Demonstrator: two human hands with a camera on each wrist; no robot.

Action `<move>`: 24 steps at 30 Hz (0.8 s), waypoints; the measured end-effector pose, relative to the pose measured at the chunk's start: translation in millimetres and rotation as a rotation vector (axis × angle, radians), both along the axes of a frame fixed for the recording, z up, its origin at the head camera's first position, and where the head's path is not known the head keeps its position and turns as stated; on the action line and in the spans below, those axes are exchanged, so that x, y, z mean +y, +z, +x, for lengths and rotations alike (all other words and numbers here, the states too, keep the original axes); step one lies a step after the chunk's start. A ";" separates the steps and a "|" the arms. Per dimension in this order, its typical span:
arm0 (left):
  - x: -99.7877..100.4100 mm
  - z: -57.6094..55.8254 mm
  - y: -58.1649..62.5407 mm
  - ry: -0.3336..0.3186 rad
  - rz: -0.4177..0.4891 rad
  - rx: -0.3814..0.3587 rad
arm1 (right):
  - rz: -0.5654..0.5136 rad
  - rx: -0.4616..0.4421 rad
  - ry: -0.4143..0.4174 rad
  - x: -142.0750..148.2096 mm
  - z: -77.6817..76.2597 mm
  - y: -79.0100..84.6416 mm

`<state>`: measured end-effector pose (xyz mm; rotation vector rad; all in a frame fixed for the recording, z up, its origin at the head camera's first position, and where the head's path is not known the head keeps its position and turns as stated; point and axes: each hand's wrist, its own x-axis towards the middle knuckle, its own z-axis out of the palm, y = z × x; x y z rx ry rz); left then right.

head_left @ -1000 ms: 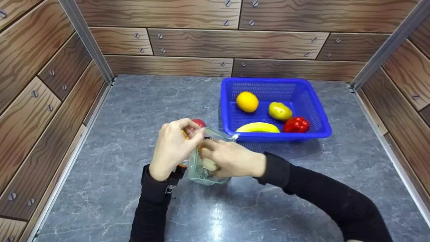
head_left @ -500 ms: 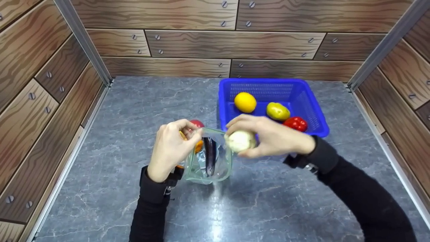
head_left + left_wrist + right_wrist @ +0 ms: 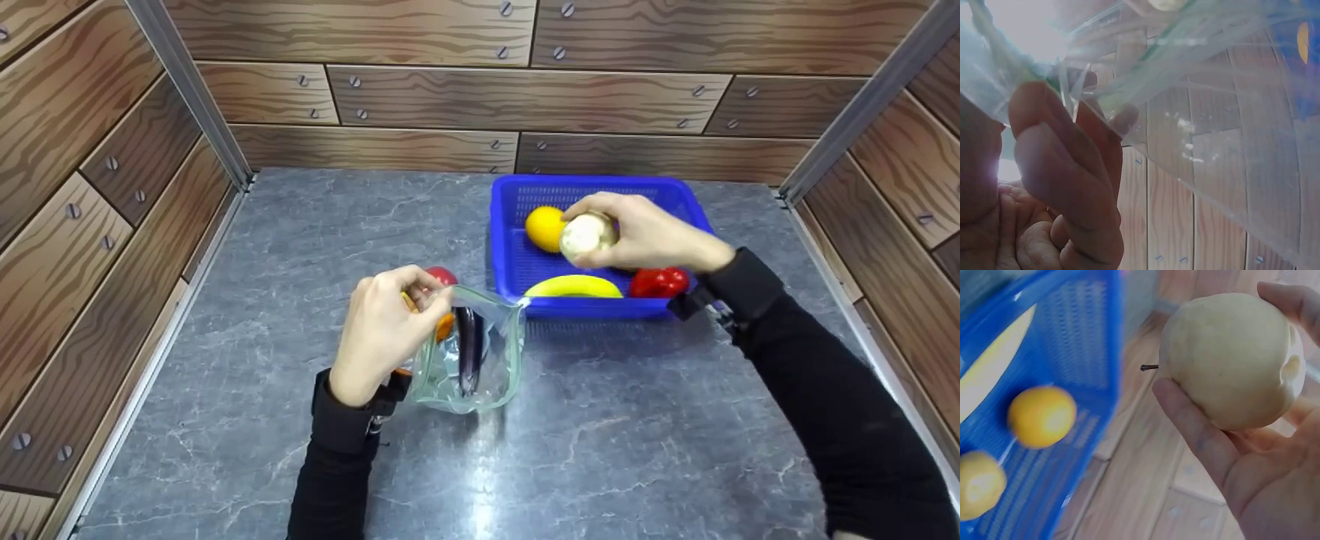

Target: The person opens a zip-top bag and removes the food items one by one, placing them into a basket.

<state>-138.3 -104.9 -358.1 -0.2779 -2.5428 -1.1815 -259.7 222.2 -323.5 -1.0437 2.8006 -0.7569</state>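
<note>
My left hand [image 3: 382, 330] pinches the rim of a clear zip bag [image 3: 504, 360] between thumb and fingers, and the bag's mouth gapes upward. A dark purple eggplant [image 3: 470, 349] lies inside it. Over the blue basket [image 3: 517, 294], my right hand [image 3: 649, 229] grips a pale round pear [image 3: 587, 236]. In the right wrist view the pear [image 3: 1230, 360] shows its dark stem, with fingers and thumb around its sides. The left wrist view has the bag's clear film [image 3: 1213, 140] spread beyond the curled fingers.
The basket holds a yellow-orange lemon [image 3: 544, 229], a banana [image 3: 574, 286] and a red bell pepper [image 3: 660, 282]; a yellowish fruit [image 3: 979, 485] shows in the right wrist view. A red round thing [image 3: 441, 275] and an orange piece [image 3: 445, 327] sit by the bag. Wood-patterned walls surround the table.
My right hand has come out of the bag with the pear and moved right and away, over the basket. The left hand has kept its pinch on the bag.
</note>
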 end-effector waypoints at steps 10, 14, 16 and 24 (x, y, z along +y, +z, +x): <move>-0.1 -0.3 -0.3 -0.002 0.003 -0.011 | 0.225 -0.179 -0.138 12.7 -58.8 -37.6; -0.1 -1.2 -0.1 -0.001 0.007 -0.008 | 0.298 -0.199 -0.128 12.5 -72.3 -50.0; -0.4 -1.3 -0.2 -0.002 0.008 -0.007 | 0.327 -0.210 -0.118 11.0 -76.4 -55.0; -0.6 -2.0 -0.3 -0.005 0.016 -0.005 | 0.437 -0.224 -0.109 7.0 -89.5 -71.2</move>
